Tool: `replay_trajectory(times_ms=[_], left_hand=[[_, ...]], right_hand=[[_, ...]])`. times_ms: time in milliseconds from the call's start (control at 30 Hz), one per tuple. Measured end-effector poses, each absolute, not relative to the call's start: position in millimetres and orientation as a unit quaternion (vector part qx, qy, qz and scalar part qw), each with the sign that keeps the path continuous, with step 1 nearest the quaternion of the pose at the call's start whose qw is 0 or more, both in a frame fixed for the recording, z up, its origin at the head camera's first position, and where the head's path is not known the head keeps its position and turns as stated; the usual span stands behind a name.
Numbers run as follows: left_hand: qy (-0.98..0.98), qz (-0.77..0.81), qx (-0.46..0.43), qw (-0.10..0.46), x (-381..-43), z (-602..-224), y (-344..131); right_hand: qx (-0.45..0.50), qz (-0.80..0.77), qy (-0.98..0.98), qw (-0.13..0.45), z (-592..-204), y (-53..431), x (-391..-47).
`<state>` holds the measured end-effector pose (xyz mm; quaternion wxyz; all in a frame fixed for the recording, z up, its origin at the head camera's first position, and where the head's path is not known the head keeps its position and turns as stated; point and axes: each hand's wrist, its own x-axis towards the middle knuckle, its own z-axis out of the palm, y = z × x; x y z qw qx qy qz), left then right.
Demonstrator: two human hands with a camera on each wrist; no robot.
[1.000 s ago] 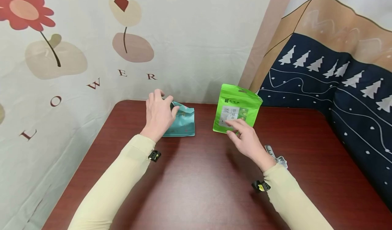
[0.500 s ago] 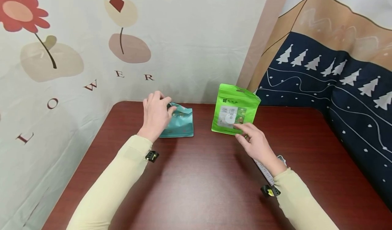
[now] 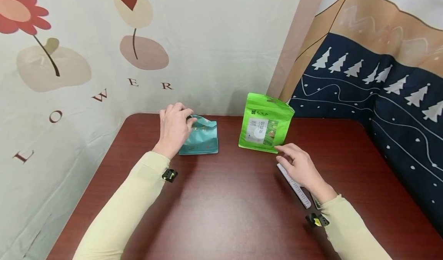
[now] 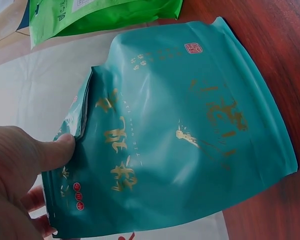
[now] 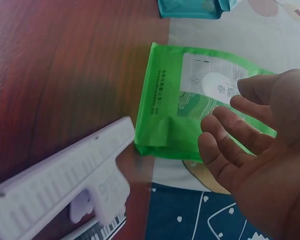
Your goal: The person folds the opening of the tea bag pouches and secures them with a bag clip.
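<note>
My left hand [image 3: 174, 131] pinches the top corner of a teal pouch [image 3: 200, 140] with gold lettering, standing at the table's back edge. In the left wrist view the thumb [image 4: 57, 150] lies over the pouch's folded corner, with fingers behind it. A bright green pouch [image 3: 264, 125] with a grey label stands upright to the right. Before its lower right corner hovers my right hand [image 3: 302, 169], fingers loosely bent, nothing in them. Beneath that hand lies a white pistol-shaped object [image 5: 70, 175] with a ribbed top, partly covered by the hand and wrist in the head view.
Beside the white object is a small piece with black-and-white stripes [image 5: 112, 225]. The dark red wooden table [image 3: 221, 210] spreads toward me. Behind it hangs a pale cloth with flowers [image 3: 214, 52], and a navy cloth with trees [image 3: 346, 90] hangs at the right.
My right hand has drawn back from the green pouch, to the right and toward me, uncovering the white object's long edge. My left hand stays at the teal pouch's top.
</note>
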<state>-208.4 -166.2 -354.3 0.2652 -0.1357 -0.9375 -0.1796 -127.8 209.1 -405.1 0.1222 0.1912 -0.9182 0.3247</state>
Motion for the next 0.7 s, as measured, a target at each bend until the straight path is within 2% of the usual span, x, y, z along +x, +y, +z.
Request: replay_trajectory(times_ms=[700], left_hand=[[-0.942, -0.185, -0.139, 0.244, -211, -354, -167]], right_hand=[[0.16, 0.255, -0.952, 0.055, -419, 247, -110]])
